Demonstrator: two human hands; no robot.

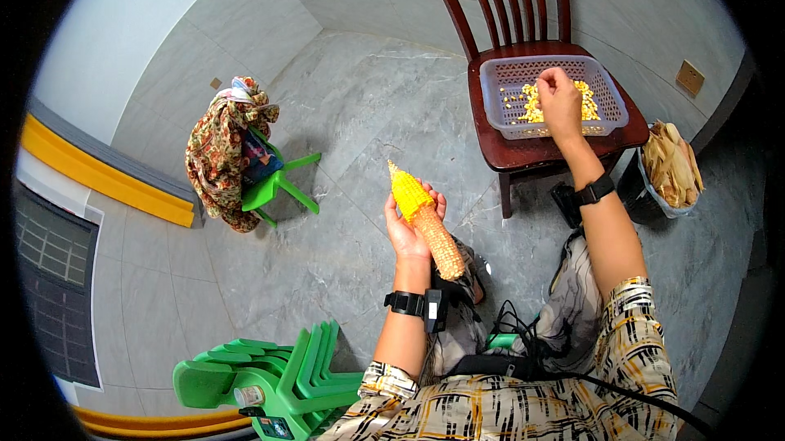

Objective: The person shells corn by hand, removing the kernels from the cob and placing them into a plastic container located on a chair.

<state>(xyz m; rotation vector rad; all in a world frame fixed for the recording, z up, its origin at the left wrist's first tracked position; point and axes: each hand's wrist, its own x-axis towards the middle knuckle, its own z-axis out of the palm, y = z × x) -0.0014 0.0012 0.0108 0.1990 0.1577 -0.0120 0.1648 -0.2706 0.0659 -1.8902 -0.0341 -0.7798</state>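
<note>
An ear of corn [432, 214] lies across the palm of my left hand [409, 226], the fingers curled around it. Yellow kernels cover its pointed upper end, while its lower part is a bare cob. My right hand [559, 97] is over a pale plastic basket [512, 129], its fingers bent together; whether kernels are inside them is hidden. Loose corn kernels [589, 100] are spread over the basket's bottom beneath that hand. The basket stands on the seat of a dark red wooden chair [521, 160].
Right of the chair, a lined bin [641, 195] holds dry corn husks [671, 165]. A small green chair [264, 192] with floral cloth [214, 152] stands at left. Stacked green plastic chairs [300, 373] are at lower left, a cup [249, 395] on top. A black cable [638, 398] crosses my lap.
</note>
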